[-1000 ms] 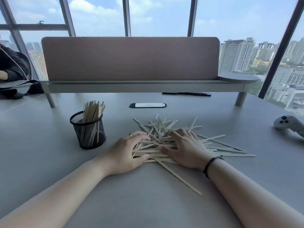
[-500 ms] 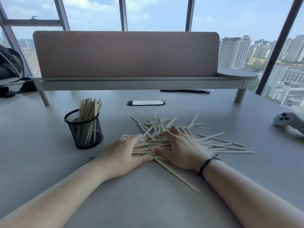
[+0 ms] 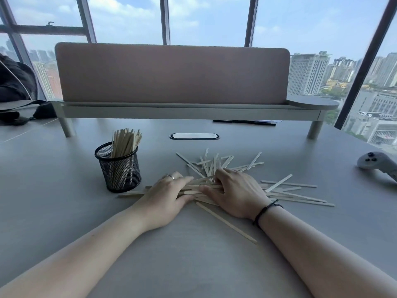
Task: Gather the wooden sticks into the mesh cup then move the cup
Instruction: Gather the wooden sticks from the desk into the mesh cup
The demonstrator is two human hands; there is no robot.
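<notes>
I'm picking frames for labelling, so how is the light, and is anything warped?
Head view: bright window backlight, tabletop evenly lit, soft shadows under both hands and the mesh cup; wide-angle lens bows the window frames and stretches the forearms; loose sticks look sharp enough.

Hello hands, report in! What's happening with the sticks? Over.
Both hands, left hand and right hand, flat on loose sticks, raking. Mesh cup part-filled, upright, left of pile. Nothing blocking.

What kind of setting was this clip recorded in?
Most likely a high-rise office workstation: a grey desk with a fabric privacy divider on a raised shelf, a cable grommet, and floor-to-ceiling windows overlooking city towers.
</notes>
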